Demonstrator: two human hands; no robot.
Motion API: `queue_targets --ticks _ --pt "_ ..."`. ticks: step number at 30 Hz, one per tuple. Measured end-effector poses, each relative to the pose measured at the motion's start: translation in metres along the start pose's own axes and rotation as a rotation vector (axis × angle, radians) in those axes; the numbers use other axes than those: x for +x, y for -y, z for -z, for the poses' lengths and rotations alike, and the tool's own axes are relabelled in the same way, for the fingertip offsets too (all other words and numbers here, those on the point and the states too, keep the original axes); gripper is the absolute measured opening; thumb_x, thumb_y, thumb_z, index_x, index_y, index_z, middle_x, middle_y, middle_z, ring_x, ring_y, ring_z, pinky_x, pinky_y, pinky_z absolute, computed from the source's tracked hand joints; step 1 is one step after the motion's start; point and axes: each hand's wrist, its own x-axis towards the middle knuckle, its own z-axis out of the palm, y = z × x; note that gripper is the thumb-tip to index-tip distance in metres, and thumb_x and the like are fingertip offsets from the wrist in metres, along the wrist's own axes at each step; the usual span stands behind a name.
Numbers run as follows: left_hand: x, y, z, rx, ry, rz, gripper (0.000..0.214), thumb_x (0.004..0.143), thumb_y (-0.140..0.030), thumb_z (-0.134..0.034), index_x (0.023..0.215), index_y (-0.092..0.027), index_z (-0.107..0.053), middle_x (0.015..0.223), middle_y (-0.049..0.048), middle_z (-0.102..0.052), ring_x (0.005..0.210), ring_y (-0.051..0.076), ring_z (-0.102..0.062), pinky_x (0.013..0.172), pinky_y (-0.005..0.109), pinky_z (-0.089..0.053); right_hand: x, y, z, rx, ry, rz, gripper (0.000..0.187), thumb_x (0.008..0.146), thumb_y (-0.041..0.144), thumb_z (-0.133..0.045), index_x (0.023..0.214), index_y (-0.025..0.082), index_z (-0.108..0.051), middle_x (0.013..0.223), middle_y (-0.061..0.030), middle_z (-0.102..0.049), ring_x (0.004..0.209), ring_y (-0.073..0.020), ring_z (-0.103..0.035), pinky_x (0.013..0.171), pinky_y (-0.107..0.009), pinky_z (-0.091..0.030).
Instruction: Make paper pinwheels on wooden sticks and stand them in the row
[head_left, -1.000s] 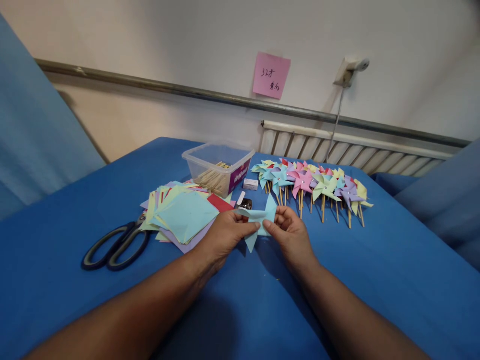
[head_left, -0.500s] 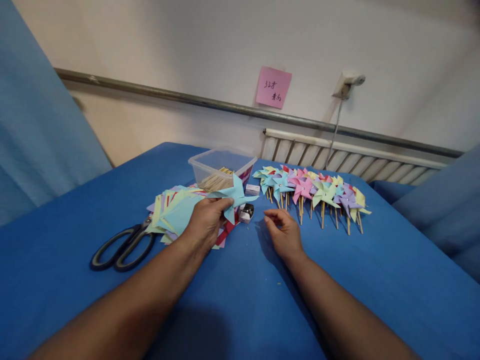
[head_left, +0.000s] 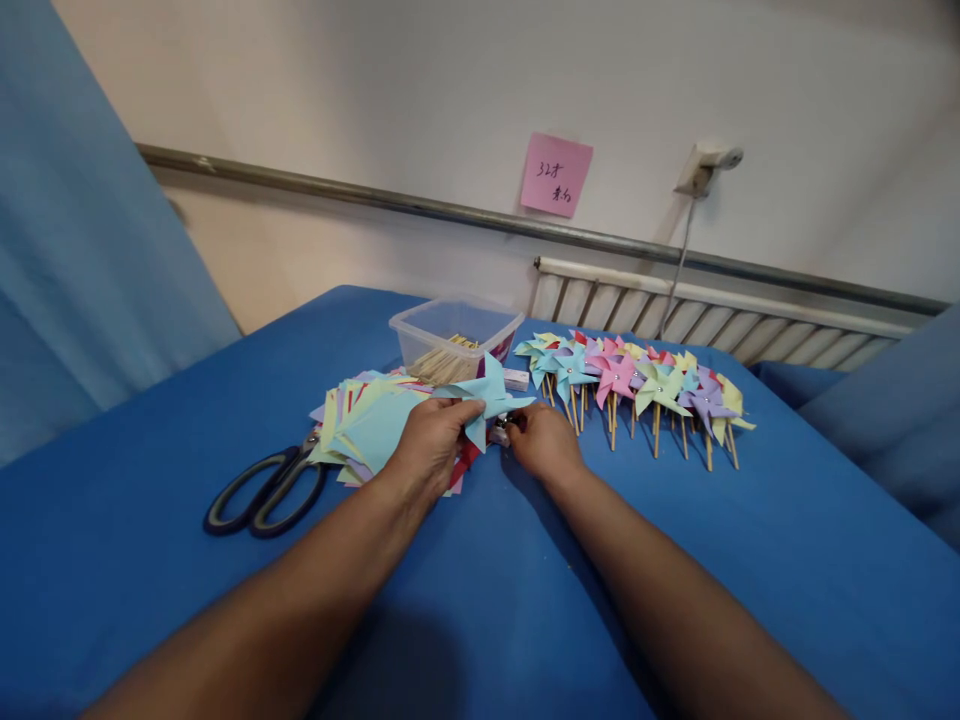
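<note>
My left hand (head_left: 429, 442) pinches a light blue paper pinwheel (head_left: 491, 393), with no stick visible on it. Just right of it, my right hand (head_left: 546, 438) has its fingers bunched at a small box of shiny pieces (head_left: 499, 434); what the fingertips hold, if anything, is hidden. Under and left of my left hand lies a fanned pile of pastel paper sheets (head_left: 375, 425). Finished pinwheels on sticks (head_left: 615, 375) lie in a row to the right of my right hand.
Dark-handled scissors (head_left: 266, 495) lie left of the paper pile. Behind the hands stands a clear plastic tub (head_left: 420, 330) holding thin wooden sticks (head_left: 446, 362). A small white box (head_left: 516, 379) is beside the tub. Everything rests on a blue-covered table (head_left: 487, 600).
My right hand has moved left and forward to the small box, its fingers now at the shiny pieces. My left hand keeps hold of the pinwheel. The view has shifted slightly.
</note>
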Motion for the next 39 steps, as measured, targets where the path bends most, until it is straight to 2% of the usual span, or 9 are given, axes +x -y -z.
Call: queue_targets --ticks 3,7,11,16,21,26,30,34,39 --pt "-0.001 0.001 0.0 -0.012 0.017 0.031 0.01 0.058 -0.011 -0.072 0.066 -0.007 -0.067 0.059 0.0079 -0.068 0.054 0.016 -0.063 0.059 0.027 -0.052 0.003 -0.002 0.002 -0.033 0.047 -0.03 0.019 0.08 0.031 -0.058 0.086 0.021 -0.073 0.081 -0.0099 -0.071 0.076 -0.0247 -0.065 0.064 -0.03 -0.041" --pt "-0.004 0.001 -0.001 0.0 0.013 0.058 0.012 0.059 -0.012 -0.072 0.069 -0.007 -0.067 0.061 0.0085 -0.069 0.055 0.017 -0.064 0.057 0.026 -0.052 0.004 -0.004 0.002 -0.061 0.05 -0.05 0.021 0.079 0.031 -0.058 0.09 0.021 -0.074 0.085 -0.0112 -0.072 0.078 -0.0258 -0.066 0.064 -0.03 -0.042" --pt "-0.004 -0.001 -0.002 -0.008 0.025 0.054 0.011 0.06 -0.011 -0.071 0.069 -0.007 -0.067 0.06 0.0073 -0.068 0.053 0.016 -0.063 0.057 0.026 -0.052 0.006 0.0 0.003 -0.058 0.032 0.003 0.024 0.08 0.024 -0.055 0.096 0.021 -0.073 0.089 -0.0111 -0.072 0.08 -0.0258 -0.066 0.066 -0.03 -0.042" --pt "-0.005 -0.005 -0.004 -0.018 0.042 0.035 0.01 0.061 -0.009 -0.069 0.071 -0.007 -0.068 0.062 0.0079 -0.069 0.057 0.017 -0.065 0.059 0.027 -0.054 0.008 0.007 0.003 0.018 -0.013 0.071 0.024 0.082 0.026 -0.053 0.098 0.02 -0.071 0.093 -0.0112 -0.071 0.082 -0.0267 -0.064 0.068 -0.031 -0.041" --pt "-0.006 -0.004 -0.004 -0.031 0.061 0.047 0.011 0.06 -0.01 -0.07 0.071 -0.007 -0.067 0.063 0.0077 -0.069 0.06 0.018 -0.066 0.065 0.029 -0.055 0.006 0.007 0.002 0.06 -0.035 0.061 0.022 0.087 0.026 -0.048 0.092 0.019 -0.068 0.089 -0.0088 -0.07 0.078 -0.0212 -0.063 0.065 -0.028 -0.04" --pt "-0.004 0.001 -0.001 -0.018 0.057 0.054 0.011 0.06 -0.012 -0.071 0.069 -0.008 -0.066 0.06 0.0057 -0.066 0.055 0.016 -0.063 0.061 0.028 -0.053 0.001 -0.009 0.0 0.098 -0.064 0.021 0.018 0.084 0.023 -0.049 0.087 0.019 -0.066 0.077 -0.0052 -0.068 0.071 -0.0188 -0.062 0.062 -0.027 -0.041" --pt "-0.004 0.006 -0.001 0.029 0.061 0.074 0.013 0.06 -0.016 -0.073 0.067 -0.008 -0.065 0.058 0.0052 -0.064 0.053 0.015 -0.061 0.058 0.027 -0.051 -0.02 -0.03 0.0 0.314 0.096 0.038 0.012 0.081 0.022 -0.054 0.08 0.022 -0.066 0.067 0.0004 -0.065 0.06 -0.0153 -0.058 0.059 -0.025 -0.041" --pt "-0.005 0.011 0.0 0.11 0.104 0.066 0.016 0.063 -0.021 -0.073 0.069 -0.009 -0.066 0.059 0.0053 -0.064 0.057 0.016 -0.062 0.058 0.027 -0.05 -0.042 -0.046 0.007 0.28 0.156 0.197 0.014 0.081 0.018 -0.055 0.082 0.022 -0.068 0.082 -0.0019 -0.066 0.075 -0.0158 -0.06 0.07 -0.027 -0.044" --pt "-0.006 0.014 0.001 0.167 0.131 0.055 0.017 0.066 -0.025 -0.072 0.07 -0.009 -0.067 0.06 0.0047 -0.064 0.059 0.015 -0.062 0.058 0.025 -0.048 -0.043 -0.051 0.015 0.202 0.145 0.205 0.017 0.082 0.017 -0.055 0.091 0.022 -0.068 0.088 -0.0035 -0.067 0.081 -0.0166 -0.061 0.075 -0.028 -0.044"
